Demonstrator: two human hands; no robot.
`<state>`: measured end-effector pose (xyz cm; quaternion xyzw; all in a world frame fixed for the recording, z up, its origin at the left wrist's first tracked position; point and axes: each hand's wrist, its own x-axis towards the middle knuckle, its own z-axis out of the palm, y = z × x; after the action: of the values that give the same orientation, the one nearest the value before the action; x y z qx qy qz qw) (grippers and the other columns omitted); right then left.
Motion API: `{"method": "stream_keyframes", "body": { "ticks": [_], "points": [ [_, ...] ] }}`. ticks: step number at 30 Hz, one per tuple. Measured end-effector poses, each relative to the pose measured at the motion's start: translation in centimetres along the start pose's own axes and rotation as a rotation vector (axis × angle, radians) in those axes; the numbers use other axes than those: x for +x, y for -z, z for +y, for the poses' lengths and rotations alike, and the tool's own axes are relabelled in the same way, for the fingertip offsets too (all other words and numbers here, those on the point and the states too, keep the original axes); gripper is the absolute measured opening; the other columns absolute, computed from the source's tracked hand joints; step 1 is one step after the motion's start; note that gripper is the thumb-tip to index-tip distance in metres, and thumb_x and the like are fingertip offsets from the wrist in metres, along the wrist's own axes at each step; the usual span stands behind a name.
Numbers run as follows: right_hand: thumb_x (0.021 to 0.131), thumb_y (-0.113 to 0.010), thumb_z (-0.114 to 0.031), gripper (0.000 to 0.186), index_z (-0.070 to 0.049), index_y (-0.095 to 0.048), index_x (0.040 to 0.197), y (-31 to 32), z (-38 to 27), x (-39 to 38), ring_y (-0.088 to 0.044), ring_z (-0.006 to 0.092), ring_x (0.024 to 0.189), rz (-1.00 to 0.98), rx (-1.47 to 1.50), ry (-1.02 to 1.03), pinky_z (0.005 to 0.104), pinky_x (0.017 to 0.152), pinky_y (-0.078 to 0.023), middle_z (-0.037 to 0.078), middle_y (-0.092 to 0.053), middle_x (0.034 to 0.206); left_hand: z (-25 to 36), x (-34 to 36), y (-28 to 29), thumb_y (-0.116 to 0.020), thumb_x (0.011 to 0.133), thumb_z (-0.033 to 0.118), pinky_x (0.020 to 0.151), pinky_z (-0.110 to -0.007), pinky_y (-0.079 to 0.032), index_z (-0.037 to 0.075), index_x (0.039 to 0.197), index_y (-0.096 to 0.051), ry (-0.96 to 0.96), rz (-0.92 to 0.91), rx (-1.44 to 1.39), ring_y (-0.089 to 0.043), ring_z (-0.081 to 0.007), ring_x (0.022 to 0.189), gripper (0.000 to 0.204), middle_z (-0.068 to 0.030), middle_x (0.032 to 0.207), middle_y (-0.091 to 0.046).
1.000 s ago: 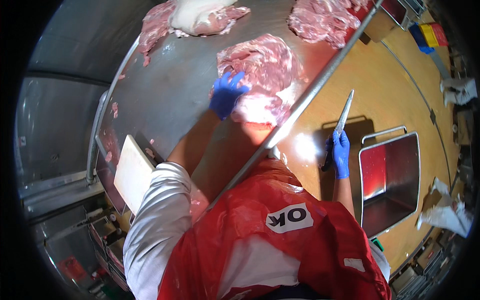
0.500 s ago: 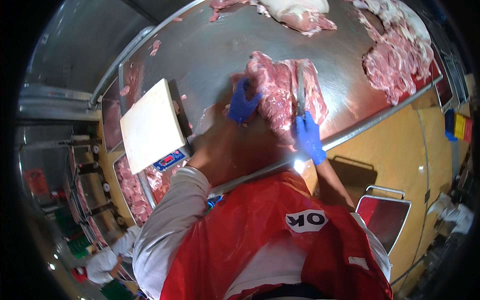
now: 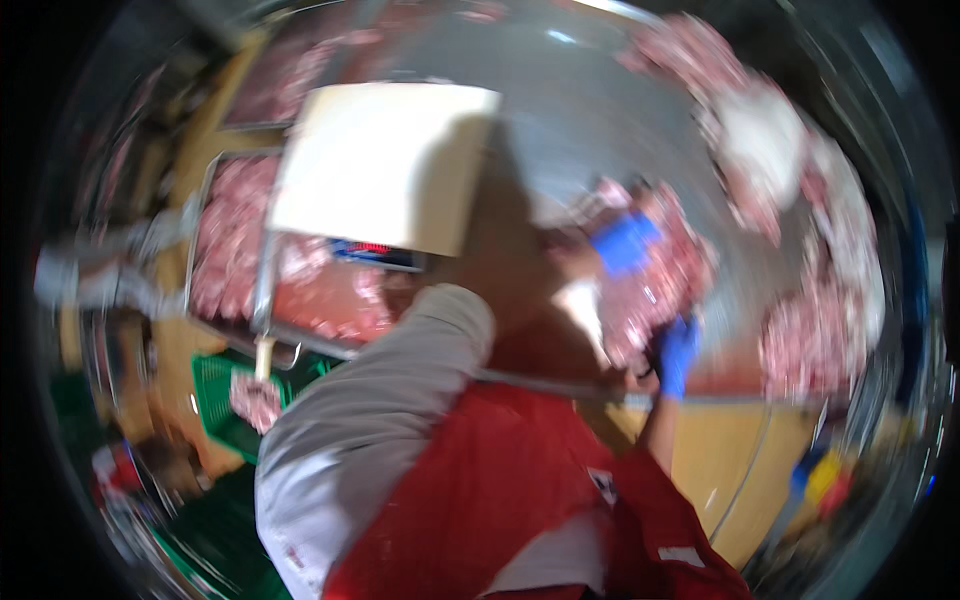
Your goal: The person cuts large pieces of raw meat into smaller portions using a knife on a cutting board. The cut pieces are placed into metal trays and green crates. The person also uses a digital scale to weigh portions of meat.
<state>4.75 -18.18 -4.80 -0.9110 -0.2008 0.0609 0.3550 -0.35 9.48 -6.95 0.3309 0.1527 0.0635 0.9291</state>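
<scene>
Here's the big one, operator: your steel table [image 3: 580, 120] sweeps from 12 o'clock round to 3. Next down in size, at 9 o'clock, a metal tray [image 3: 203, 205] packed with pink trimmings [image 3: 230, 240]. A white board [image 3: 350, 165] sits up at 11, your shadow across its right side. Out at 2 o'clock lies a white-topped piece of meat [image 3: 762, 135]; just below it, far out at 3, a loose pink heap [image 3: 805, 345].

And now your own slab of raw meat [image 3: 655, 295], closer in at 3 o'clock, lying on the table near its front edge! Reckon on a weighty, soft, floppy thing, wet enough to slide under gloves, and likely to sag if you lift it by one end. I'd take it by the thick middle, fingers curled well under; a thin flap could slip or tear.

Down to the smallest: your left hand [image 3: 625, 245], blue-gloved, is over the slab's upper left part, its back to us; how far its fingers spread, or whether they grip, I can't tell. Your right hand [image 3: 681, 352], gloved too, is at the slab's 5 o'clock end, fingers looking bent, but the blur hides what they hold, and I can't call whether that's contact or just beside.
</scene>
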Motion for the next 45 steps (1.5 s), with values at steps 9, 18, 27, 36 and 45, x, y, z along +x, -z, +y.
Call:
{"method": "stream_keyframes", "body": {
  "ticks": [9, 18, 27, 36, 45],
  "points": [
    [0.1, -0.054, -0.023, 0.023, -0.002, -0.049, 0.109, 1.5, -1.5, -2.2, -0.049, 0.0147, 0.062, -0.079, 0.569, -0.304, 0.0293, 0.054, -0.046, 0.007, -0.052, 0.078, -1.2, -4.0, -2.0, -0.062, 0.085, 0.019, 0.067, -0.039, -0.049, 0.004, 0.093, -0.06, -0.797, 0.249, 1.027, -0.061, -0.0282, 0.076, 0.017, -0.0145, 0.088, -0.061],
    [0.102, -0.046, -0.027, 0.03, 0.001, -0.052, 0.107, -5.5, 4.1, 2.4, -0.059, 0.027, 0.083, -0.295, 0.488, -0.042, 0.0351, 0.073, -0.049, 0.018, -0.063, 0.094, -1.8, -5.2, -3.1, -0.068, 0.078, 0.013, 0.056, -0.04, -0.045, 0.005, 0.073, -0.056, -0.989, 0.346, 1.151, -0.058, -0.0277, 0.064, 0.015, -0.0149, 0.072, -0.056],
    [0.1, -0.049, -0.026, 0.022, -0.005, -0.05, 0.105, -2.9, -7.9, -1.8, -0.061, 0.0503, 0.072, -0.082, -0.057, 0.255, 0.057, 0.06, -0.046, 0.03, -0.062, 0.077, -0.2, -6.7, -4.3, -0.068, 0.072, 0.011, 0.052, -0.042, -0.039, 0.004, 0.061, -0.05, -0.777, 0.485, 1.191, -0.048, -0.0303, 0.051, 0.022, -0.0163, 0.057, -0.048],
    [0.096, -0.047, -0.018, 0.02, -0.002, -0.043, 0.106, -3.0, -10.2, -1.4, -0.062, 0.0513, 0.075, -0.372, -0.174, 0.235, 0.0596, 0.065, -0.046, 0.032, -0.063, 0.08, -0.7, -7.5, -2.5, -0.069, 0.074, 0.013, 0.05, -0.039, -0.039, 0.002, 0.062, -0.052, -0.819, 0.451, 1.132, -0.048, -0.0248, 0.049, 0.024, -0.0161, 0.056, -0.047],
    [0.096, -0.048, -0.012, 0.018, -0.003, -0.046, 0.112, -0.7, 0.7, -10.3, -0.065, 0.0434, 0.073, -0.502, -0.372, 0.44, 0.0548, 0.061, -0.05, 0.026, -0.064, 0.077, 2.1, -10.1, 6.0, -0.068, 0.072, 0.019, 0.062, -0.038, -0.051, 0.003, 0.08, -0.063, -0.581, 0.815, 0.989, -0.058, -0.0307, 0.059, 0.019, -0.0138, 0.064, -0.059]
  ]
}}
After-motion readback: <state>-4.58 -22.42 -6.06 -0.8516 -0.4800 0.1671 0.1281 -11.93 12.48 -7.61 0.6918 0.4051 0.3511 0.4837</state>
